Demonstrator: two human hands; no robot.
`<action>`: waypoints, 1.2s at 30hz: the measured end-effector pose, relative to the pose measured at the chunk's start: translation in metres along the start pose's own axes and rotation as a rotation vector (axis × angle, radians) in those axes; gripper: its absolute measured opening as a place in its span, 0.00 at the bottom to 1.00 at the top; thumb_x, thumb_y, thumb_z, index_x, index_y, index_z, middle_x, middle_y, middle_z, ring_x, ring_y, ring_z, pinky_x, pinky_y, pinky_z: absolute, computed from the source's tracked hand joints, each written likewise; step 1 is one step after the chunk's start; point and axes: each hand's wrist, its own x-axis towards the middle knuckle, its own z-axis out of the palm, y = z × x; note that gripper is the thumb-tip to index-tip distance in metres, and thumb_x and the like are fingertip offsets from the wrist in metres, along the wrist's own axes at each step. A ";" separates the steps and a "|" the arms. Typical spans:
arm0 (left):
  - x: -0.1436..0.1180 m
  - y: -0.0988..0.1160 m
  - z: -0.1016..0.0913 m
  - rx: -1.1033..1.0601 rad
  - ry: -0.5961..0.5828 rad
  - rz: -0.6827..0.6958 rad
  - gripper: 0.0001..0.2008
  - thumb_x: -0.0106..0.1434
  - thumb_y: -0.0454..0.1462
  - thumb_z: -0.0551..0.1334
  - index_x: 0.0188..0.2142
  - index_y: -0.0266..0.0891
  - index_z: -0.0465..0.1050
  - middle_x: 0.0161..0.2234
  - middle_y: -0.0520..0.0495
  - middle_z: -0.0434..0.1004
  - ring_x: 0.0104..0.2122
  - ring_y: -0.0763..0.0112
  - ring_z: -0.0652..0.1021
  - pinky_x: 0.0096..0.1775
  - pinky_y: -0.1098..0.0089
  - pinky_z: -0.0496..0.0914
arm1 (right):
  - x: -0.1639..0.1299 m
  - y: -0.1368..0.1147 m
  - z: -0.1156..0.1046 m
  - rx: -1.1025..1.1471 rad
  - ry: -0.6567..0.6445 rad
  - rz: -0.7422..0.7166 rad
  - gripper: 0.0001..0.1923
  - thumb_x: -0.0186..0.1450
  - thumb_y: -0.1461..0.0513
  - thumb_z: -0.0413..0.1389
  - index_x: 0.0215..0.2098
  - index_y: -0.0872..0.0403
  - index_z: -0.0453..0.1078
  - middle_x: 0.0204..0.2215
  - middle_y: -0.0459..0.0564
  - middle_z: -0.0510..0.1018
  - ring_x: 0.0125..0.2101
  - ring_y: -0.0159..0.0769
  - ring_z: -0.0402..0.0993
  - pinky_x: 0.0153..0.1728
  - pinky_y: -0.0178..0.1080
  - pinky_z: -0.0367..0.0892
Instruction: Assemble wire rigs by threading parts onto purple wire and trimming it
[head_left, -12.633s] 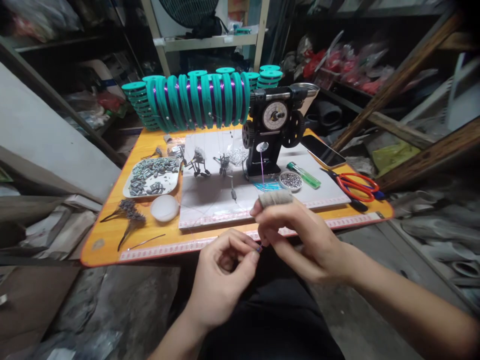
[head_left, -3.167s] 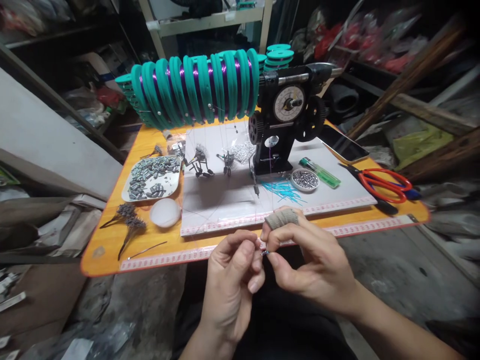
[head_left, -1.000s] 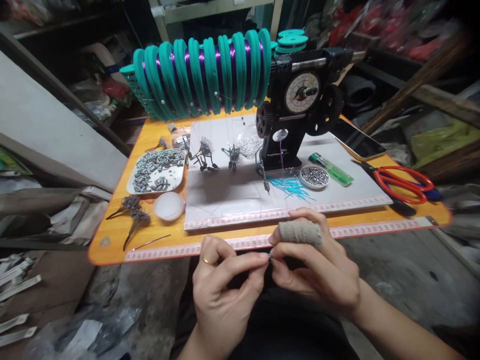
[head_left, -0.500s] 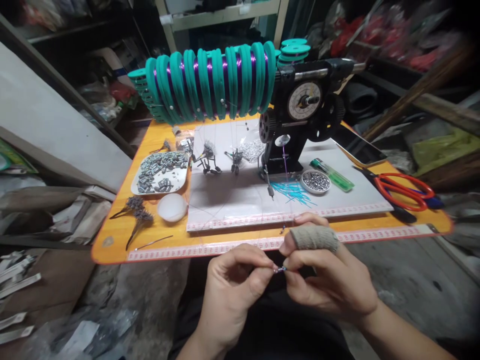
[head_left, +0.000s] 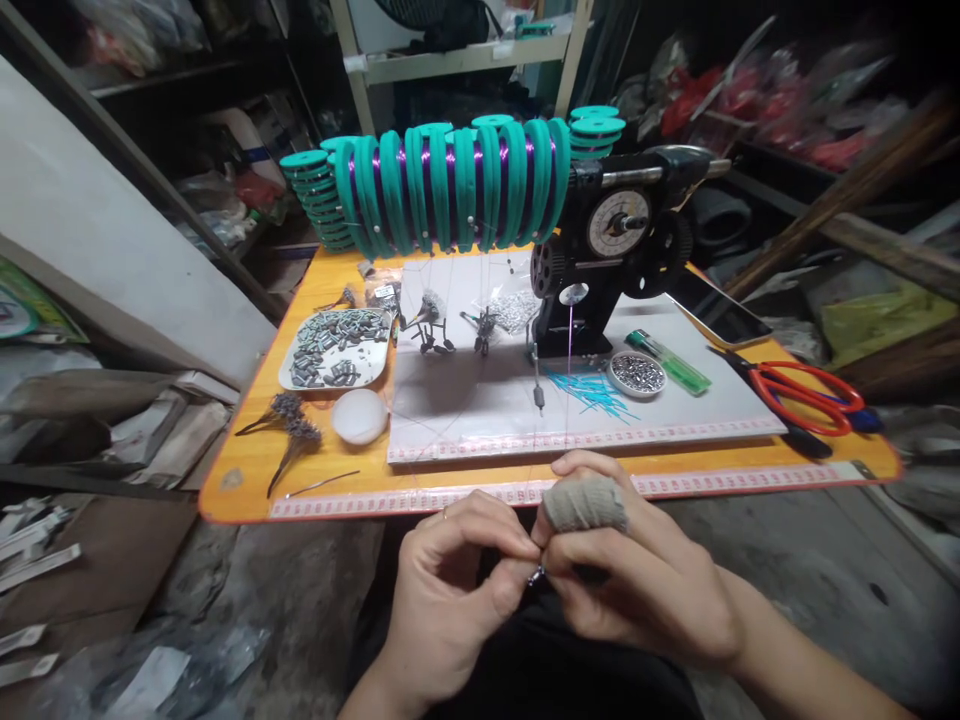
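In front of the table edge, my left hand and my right hand meet fingertip to fingertip, both pinched closed. Between them shows a small shiny metal piece, mostly covered by the fingers, so its exact kind is unclear. A grey cloth wrap covers one finger of my right hand. Fine thread runs up from the hands toward a black winding machine with a dial. Teal spools wound with purple thread sit in a row on its shaft. A small grey weight hangs below the machine.
On the yellow table are a white tray of grey metal pieces, a white cup, a dish of small metal bits, blue strips, a green-capped case, red-handled scissors and a phone.
Both hands have moved slightly left and down, and their fingertips are closer together, covering more of the metal piece. The camera view has tilted up a little.
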 end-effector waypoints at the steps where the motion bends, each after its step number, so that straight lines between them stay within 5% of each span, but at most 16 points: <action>1: -0.001 0.001 -0.002 0.009 -0.003 0.007 0.06 0.60 0.30 0.66 0.34 0.42 0.80 0.28 0.47 0.76 0.31 0.70 0.75 0.36 0.69 0.72 | 0.000 -0.002 0.002 -0.003 0.007 0.002 0.08 0.61 0.72 0.55 0.36 0.55 0.66 0.28 0.46 0.73 0.29 0.32 0.71 0.49 0.50 0.70; 8: -0.001 0.000 -0.003 -0.082 0.115 -0.035 0.13 0.57 0.26 0.68 0.38 0.47 0.81 0.31 0.52 0.80 0.33 0.76 0.79 0.38 0.75 0.74 | 0.006 -0.005 0.007 0.038 0.083 0.028 0.09 0.59 0.74 0.56 0.35 0.56 0.67 0.30 0.47 0.75 0.32 0.32 0.74 0.51 0.49 0.69; 20: -0.001 -0.003 -0.001 -0.125 0.229 -0.087 0.09 0.55 0.30 0.71 0.36 0.41 0.79 0.27 0.51 0.82 0.27 0.73 0.82 0.32 0.76 0.77 | 0.006 -0.007 0.001 0.029 0.091 0.066 0.08 0.61 0.72 0.54 0.35 0.54 0.66 0.30 0.46 0.75 0.31 0.31 0.75 0.49 0.49 0.71; 32: 0.000 0.003 -0.002 0.082 0.187 0.212 0.13 0.61 0.23 0.62 0.38 0.43 0.68 0.31 0.52 0.77 0.34 0.75 0.77 0.39 0.73 0.73 | 0.010 -0.011 0.006 -0.024 0.032 0.016 0.08 0.59 0.73 0.55 0.33 0.56 0.66 0.29 0.47 0.74 0.31 0.31 0.73 0.50 0.47 0.68; 36: -0.010 0.005 -0.016 0.228 0.209 0.316 0.14 0.60 0.22 0.62 0.39 0.42 0.68 0.31 0.52 0.77 0.34 0.73 0.77 0.39 0.71 0.73 | 0.018 -0.020 0.018 -0.047 0.005 -0.001 0.07 0.60 0.73 0.55 0.33 0.57 0.67 0.27 0.48 0.74 0.30 0.32 0.70 0.49 0.47 0.69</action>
